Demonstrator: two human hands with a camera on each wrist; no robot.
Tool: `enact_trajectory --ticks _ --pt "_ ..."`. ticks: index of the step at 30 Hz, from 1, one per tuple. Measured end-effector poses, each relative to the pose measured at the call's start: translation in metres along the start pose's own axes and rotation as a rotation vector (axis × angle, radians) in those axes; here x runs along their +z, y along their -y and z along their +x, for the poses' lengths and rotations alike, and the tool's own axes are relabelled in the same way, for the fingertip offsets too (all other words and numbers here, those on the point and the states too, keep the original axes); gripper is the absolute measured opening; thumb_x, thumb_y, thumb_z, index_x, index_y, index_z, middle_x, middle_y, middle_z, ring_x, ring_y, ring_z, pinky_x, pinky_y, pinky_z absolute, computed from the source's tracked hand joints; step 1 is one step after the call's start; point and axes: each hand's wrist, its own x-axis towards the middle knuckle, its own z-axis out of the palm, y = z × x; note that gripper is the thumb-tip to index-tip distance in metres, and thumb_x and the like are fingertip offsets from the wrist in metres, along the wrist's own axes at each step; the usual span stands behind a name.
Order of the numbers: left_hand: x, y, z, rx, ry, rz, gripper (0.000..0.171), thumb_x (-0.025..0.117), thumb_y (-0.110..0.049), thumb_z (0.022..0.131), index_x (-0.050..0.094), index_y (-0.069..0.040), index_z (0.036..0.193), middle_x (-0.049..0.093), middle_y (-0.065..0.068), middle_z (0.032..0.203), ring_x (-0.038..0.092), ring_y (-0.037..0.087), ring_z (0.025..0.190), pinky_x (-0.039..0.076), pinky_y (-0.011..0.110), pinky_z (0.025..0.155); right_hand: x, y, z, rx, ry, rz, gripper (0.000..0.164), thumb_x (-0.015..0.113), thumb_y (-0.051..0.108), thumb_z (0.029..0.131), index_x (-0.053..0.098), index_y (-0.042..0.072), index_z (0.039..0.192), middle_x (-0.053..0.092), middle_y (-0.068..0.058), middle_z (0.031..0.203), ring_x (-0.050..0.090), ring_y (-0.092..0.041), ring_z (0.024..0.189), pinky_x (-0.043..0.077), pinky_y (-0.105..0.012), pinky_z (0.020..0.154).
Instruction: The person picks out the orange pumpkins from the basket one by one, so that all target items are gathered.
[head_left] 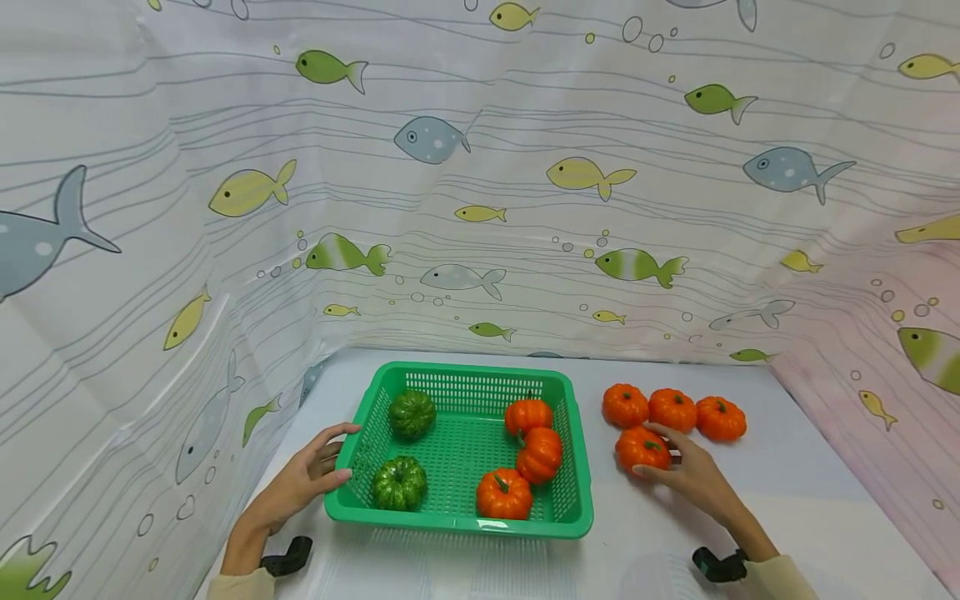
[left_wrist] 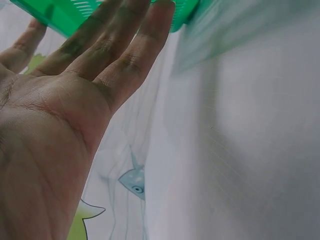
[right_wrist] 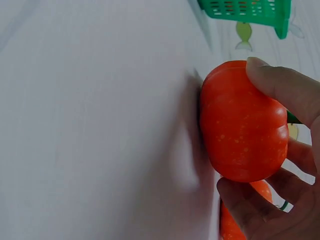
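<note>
My right hand (head_left: 693, 477) grips a small orange pumpkin (head_left: 642, 451) on the table, thumb on one side and fingers on the other. In the right wrist view this pumpkin (right_wrist: 244, 122) fills the space between thumb and fingertips. By the left wall of the green basket (head_left: 457, 522), my left hand (head_left: 303, 475) touches the rim with fairly straight fingers. Inside the basket, two green pumpkins (head_left: 400, 483) sit at the left and three orange pumpkins (head_left: 505, 495) at the right.
Three more orange pumpkins (head_left: 672, 410) stand in a row just behind the gripped one. The white table (head_left: 637, 542) meets a fish-patterned sheet (head_left: 525, 250) at the back and sides. Each wrist wears a black strap-on device (head_left: 720, 566).
</note>
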Motion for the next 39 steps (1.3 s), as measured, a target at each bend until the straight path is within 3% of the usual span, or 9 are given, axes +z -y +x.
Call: enact_trajectory --ticks 4,13,21,28,34,39 --pt "0.001 0.0 0.0 -0.007 -0.007 -0.015 0.063 0.057 -0.007 0.105 0.032 -0.019 0.161 0.019 0.024 0.165 0.026 0.057 0.145 0.048 0.026 0.099 0.0 -0.003 0.001 -0.001 -0.009 -0.004 0.082 0.084 0.05 0.084 0.052 0.011 0.148 0.053 -0.024 0.144 0.058 -0.04 0.119 0.055 -0.054 0.094" --pt "0.001 0.001 -0.001 -0.008 -0.01 -0.025 0.063 0.057 -0.006 0.105 0.031 -0.019 0.161 0.019 0.023 0.165 0.025 0.057 0.145 0.048 0.025 0.099 -0.002 -0.002 0.001 0.012 0.036 0.0 0.083 0.081 0.05 0.086 0.048 0.01 0.151 0.05 -0.024 0.148 0.059 -0.04 0.119 0.054 -0.054 0.095" --pt "0.002 0.001 -0.001 -0.01 -0.011 -0.028 0.063 0.056 -0.006 0.105 0.031 -0.019 0.162 0.019 0.022 0.166 0.026 0.055 0.145 0.049 0.027 0.099 -0.018 0.005 0.004 -0.083 -0.011 -0.005 0.074 0.077 0.046 0.092 0.052 0.006 0.148 0.058 -0.02 0.143 0.056 -0.04 0.124 0.052 -0.057 0.096" --pt "0.002 -0.001 -0.001 -0.022 -0.018 -0.017 0.063 0.057 -0.007 0.105 0.031 -0.019 0.162 0.02 0.022 0.165 0.028 0.055 0.144 0.05 0.031 0.098 -0.037 0.027 0.007 -0.103 -0.069 -0.026 0.061 0.075 0.039 0.096 0.055 0.007 0.144 0.06 -0.021 0.139 0.063 -0.046 0.114 0.054 -0.062 0.09" --pt "0.001 0.0 -0.001 -0.016 -0.014 0.002 0.063 0.057 -0.008 0.106 0.031 -0.02 0.162 0.019 0.024 0.165 0.028 0.056 0.144 0.048 0.054 0.102 -0.038 0.05 0.014 -0.165 -0.071 -0.031 0.054 0.073 0.035 0.098 0.059 0.006 0.141 0.062 -0.019 0.134 0.061 -0.041 0.116 0.054 -0.059 0.091" --pt "0.001 0.002 0.0 0.0 -0.007 -0.004 0.063 0.057 -0.009 0.106 0.03 -0.02 0.162 0.019 0.024 0.166 0.027 0.056 0.145 0.049 0.041 0.102 -0.035 0.067 0.024 -0.233 -0.054 -0.029 0.052 0.072 0.035 0.099 0.06 0.007 0.14 0.063 -0.016 0.134 0.059 -0.039 0.118 0.052 -0.06 0.093"
